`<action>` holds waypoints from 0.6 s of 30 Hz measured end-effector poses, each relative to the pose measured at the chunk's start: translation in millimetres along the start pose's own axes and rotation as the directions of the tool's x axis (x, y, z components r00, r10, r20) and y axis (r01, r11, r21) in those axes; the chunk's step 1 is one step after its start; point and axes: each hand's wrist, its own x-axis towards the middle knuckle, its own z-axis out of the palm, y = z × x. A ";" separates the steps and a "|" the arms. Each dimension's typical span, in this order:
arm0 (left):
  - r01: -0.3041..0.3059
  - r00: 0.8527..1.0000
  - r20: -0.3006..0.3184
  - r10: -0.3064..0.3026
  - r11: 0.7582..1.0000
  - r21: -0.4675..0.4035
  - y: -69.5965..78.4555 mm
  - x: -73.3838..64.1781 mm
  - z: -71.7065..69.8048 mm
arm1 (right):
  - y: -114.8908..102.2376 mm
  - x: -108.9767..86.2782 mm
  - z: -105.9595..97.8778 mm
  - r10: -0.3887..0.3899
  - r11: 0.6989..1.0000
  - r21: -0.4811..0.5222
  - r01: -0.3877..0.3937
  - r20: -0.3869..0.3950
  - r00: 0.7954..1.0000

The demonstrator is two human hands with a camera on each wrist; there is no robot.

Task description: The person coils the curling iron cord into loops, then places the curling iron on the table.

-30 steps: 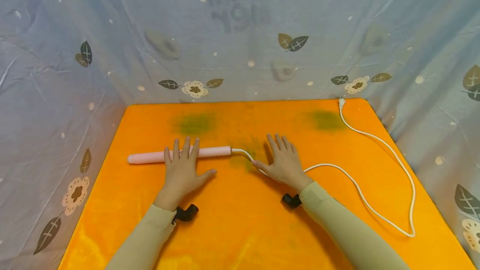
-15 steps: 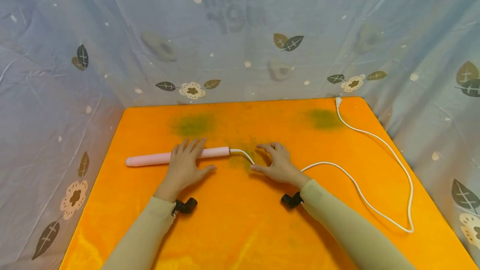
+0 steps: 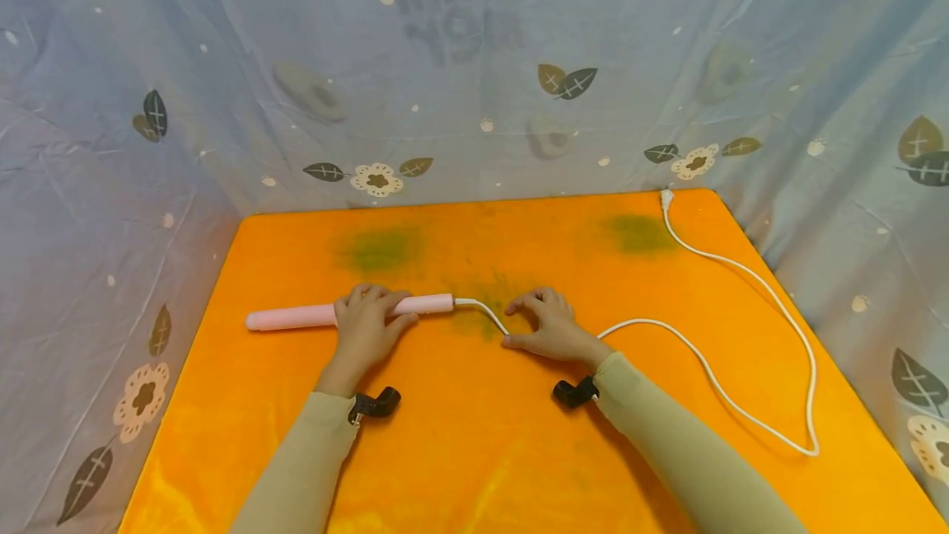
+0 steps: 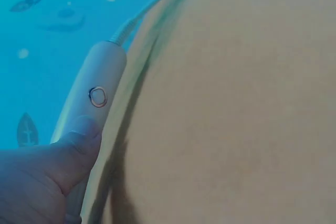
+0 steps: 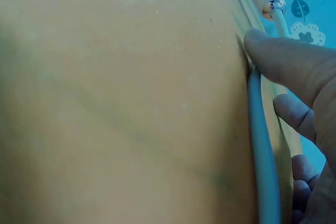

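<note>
A pink hair iron (image 3: 289, 317) lies on the orange table, its rounded tip to the left. My left hand (image 3: 363, 336) grips its handle, fingers over the far side and thumb (image 4: 84, 137) along the near side. Past the thumb, the left wrist view shows a round button (image 4: 98, 97) on the handle. From the handle's right end runs a white cord (image 3: 480, 306). My right hand (image 3: 552, 332) is bent over this cord; the thumb (image 5: 283, 59) touches it, while the index finger (image 5: 294, 111) stays apart from the thumb. Part of the cord is hidden beneath that hand.
Beyond my right hand the cord (image 3: 697, 358) loops across the table's right side, ending in a white plug (image 3: 666, 199) at the far right corner. A patterned grey-blue curtain (image 3: 474, 89) encloses the back and sides of the orange table (image 3: 474, 452).
My left fingers have gone from lying spread across the hair iron to curling round its handle. The right hand's fingers have bent from straight towards the thumb near the cord.
</note>
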 end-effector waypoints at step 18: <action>0.016 1.000 0.024 -0.014 0.998 -0.065 3.3 1.1 -7.5 | -2.0 0.3 -1.4 0.005 1.000 -0.009 -0.005 0.001 1.000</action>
